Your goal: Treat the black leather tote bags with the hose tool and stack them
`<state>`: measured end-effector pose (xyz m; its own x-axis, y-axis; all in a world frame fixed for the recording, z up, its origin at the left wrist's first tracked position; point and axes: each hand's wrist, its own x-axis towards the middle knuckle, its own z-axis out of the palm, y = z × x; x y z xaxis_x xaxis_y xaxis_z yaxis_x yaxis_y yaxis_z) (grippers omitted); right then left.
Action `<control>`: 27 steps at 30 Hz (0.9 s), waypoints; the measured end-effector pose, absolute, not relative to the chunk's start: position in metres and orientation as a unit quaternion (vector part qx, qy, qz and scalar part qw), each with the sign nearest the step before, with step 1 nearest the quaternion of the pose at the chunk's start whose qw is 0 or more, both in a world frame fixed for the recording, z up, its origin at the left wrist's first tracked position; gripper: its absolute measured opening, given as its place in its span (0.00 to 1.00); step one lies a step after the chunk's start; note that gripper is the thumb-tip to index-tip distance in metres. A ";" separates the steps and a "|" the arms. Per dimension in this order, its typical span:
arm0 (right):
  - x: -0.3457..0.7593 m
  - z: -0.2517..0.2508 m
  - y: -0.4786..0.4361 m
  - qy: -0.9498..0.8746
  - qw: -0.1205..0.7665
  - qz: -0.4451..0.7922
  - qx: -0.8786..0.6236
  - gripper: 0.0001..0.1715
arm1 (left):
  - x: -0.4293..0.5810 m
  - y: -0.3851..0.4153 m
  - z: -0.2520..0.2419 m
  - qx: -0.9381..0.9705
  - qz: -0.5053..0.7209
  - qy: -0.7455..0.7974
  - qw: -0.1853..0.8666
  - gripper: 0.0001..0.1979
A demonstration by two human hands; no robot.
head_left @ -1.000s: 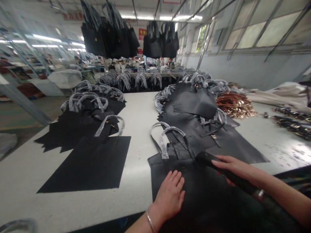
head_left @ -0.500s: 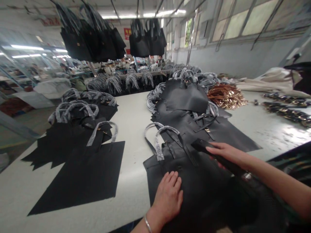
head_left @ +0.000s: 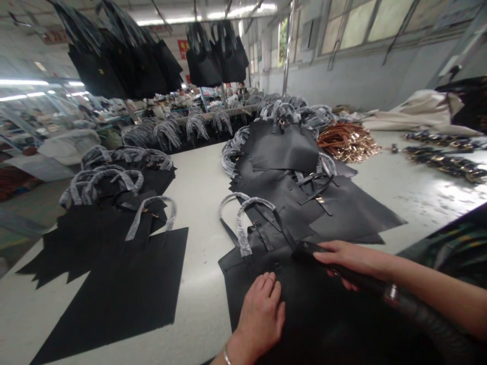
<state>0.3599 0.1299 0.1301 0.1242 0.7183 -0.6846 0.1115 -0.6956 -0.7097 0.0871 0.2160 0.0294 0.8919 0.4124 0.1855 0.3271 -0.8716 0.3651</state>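
A black tote bag [head_left: 304,299] lies flat at the near edge of the table, its two plastic-wrapped handles [head_left: 245,230] pointing away from me. My left hand [head_left: 262,312] rests flat on the bag's front, just below its upper part. A silver bangle circles that wrist. In my right hand [head_left: 346,261] is a black nozzle [head_left: 359,280] with a ribbed black hose [head_left: 422,314] trailing to the lower right. The nozzle's tip is over the bag's upper edge, by the base of a handle; whether it touches is unclear.
Black bag panels with wrapped handles lie at left [head_left: 125,289]. More black bags [head_left: 285,147] are piled ahead. Brown straps with gold buckles [head_left: 348,142] and dark buckled straps [head_left: 445,162] sit farther right on the white table [head_left: 201,213]. Finished bags [head_left: 122,61] hang overhead.
The nozzle in my right hand has come left and slightly down, closer to the bag's handle base. My left hand stays on the bag. The view has shifted a little.
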 end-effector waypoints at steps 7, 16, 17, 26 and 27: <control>0.365 0.121 0.121 -0.305 0.298 0.526 -0.736 0.28 | 0.101 0.220 0.040 0.968 0.099 0.198 0.116 0.08; 0.374 0.093 0.084 -0.276 0.392 0.476 -0.737 0.38 | 0.176 0.264 0.060 0.987 0.070 0.124 0.080 0.14; 0.373 0.091 0.079 -0.271 0.396 0.478 -0.735 0.39 | 0.186 0.268 0.059 0.990 0.073 0.093 0.077 0.14; 0.369 0.086 0.063 -0.264 0.474 0.435 -0.719 0.42 | 0.232 0.286 0.058 0.995 0.001 -0.100 -0.002 0.07; 0.370 0.086 0.061 -0.258 0.488 0.427 -0.717 0.43 | 0.234 0.287 0.059 0.992 -0.007 -0.124 -0.014 0.07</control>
<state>0.3697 0.0607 0.0864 0.5026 0.7858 -0.3604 -0.0471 -0.3913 -0.9191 0.2344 0.2872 0.0589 0.9693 -0.2453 -0.0166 -0.2457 -0.9690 -0.0266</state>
